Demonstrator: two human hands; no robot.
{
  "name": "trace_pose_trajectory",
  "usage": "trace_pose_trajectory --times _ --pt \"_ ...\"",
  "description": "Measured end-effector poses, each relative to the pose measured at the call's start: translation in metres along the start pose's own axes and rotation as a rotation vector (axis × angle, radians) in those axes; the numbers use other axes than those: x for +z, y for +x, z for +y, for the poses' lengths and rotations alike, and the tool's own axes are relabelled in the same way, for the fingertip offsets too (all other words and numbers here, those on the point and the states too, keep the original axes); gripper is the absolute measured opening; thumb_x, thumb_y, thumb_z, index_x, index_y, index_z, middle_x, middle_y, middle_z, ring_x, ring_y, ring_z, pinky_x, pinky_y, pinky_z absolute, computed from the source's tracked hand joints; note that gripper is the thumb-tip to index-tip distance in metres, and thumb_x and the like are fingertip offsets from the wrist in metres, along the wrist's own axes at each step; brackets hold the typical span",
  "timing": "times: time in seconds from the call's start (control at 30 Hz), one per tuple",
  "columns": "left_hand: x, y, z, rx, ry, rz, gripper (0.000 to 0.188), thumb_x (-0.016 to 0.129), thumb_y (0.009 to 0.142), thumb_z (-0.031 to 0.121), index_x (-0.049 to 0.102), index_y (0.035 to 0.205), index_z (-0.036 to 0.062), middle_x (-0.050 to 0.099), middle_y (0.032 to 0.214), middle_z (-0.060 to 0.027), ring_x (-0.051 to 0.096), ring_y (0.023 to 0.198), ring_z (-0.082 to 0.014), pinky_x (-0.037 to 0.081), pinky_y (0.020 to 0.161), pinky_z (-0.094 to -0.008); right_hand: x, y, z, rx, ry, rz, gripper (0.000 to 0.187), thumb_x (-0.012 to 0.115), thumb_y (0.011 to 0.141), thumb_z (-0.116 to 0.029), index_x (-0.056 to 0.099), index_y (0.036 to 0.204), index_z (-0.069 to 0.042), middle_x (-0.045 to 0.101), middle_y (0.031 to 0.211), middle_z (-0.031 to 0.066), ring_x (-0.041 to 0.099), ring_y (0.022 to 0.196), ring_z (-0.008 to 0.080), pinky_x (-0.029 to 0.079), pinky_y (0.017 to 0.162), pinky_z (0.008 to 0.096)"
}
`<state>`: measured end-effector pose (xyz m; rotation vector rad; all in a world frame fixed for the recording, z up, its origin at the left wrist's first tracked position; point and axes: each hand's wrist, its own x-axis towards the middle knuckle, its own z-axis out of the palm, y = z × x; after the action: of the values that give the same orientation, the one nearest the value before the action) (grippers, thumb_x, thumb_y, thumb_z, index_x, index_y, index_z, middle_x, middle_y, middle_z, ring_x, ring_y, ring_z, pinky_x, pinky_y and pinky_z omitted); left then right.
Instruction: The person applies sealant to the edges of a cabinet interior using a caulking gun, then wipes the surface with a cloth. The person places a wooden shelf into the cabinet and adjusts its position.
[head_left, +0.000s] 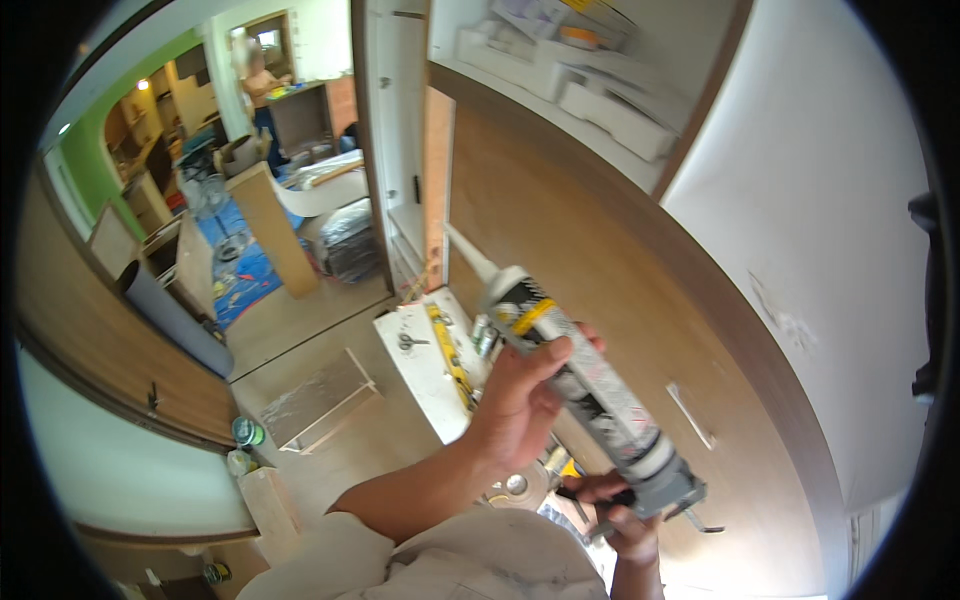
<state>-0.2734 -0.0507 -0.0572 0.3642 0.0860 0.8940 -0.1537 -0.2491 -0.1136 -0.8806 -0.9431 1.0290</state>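
A caulking gun [665, 487] loaded with a white and black sealant cartridge [600, 385] slants across the middle of the head view. Its pale nozzle [470, 252] points up and to the left, toward the edge of the brown panel. My left hand [525, 395] is wrapped around the cartridge, thumb lying across its upper side. Lower down, my right hand [625, 520] grips the gun at its handle end; part of those fingers is hidden behind the gun.
A brown wood panel [600, 300] with a small handle [690, 415] stands at right, below an open white shelf [560, 90]. Beneath my hands, a white board [415, 365] carries a yellow spirit level [450, 350] and scissors [410, 342]. Another person [260, 90] stands in the far room.
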Motion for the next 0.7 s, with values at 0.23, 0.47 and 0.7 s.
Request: trace_pose_trajectory --times 0.23,0.47,0.7 --pt "-0.008 -0.015 -0.006 0.01 -0.033 -0.037 0.033 0.074 0.092 0.009 0.056 0.119 0.0158 0.062 0.102 -0.0026 0.064 0.102 -0.0202 0.052 0.102 -0.043 -0.015 0.001 0.037 0.016 0.023 -0.12 0.059 0.076 0.09 -0.055 0.071 0.119 -0.005 0.071 0.124 0.0206 0.059 0.131 0.0418 0.032 0.12 0.0633" --pt "-0.01 -0.022 -0.022 -0.055 -0.016 -0.16 0.042 0.075 0.087 0.0 0.054 0.12 0.0138 0.06 0.104 -0.0042 0.059 0.108 -0.0228 0.046 0.108 -0.0456 -0.045 -0.007 0.06 0.0 0.15 -0.175 0.067 0.067 0.091 -0.064 0.07 0.114 0.0 0.07 0.117 0.0208 0.061 0.124 0.0393 0.031 0.121 0.06" --pt "-0.006 -0.023 -0.043 -0.003 0.03 -0.243 0.044 0.076 0.086 -0.005 0.056 0.12 0.0134 0.064 0.103 -0.0058 0.063 0.106 -0.0235 0.047 0.107 -0.0492 -0.064 -0.015 0.063 -0.003 0.251 -0.189 0.069 0.063 0.09 -0.069 0.069 0.099 -0.001 0.067 0.093 0.0173 0.064 0.1 0.0361 0.043 0.106 0.056"
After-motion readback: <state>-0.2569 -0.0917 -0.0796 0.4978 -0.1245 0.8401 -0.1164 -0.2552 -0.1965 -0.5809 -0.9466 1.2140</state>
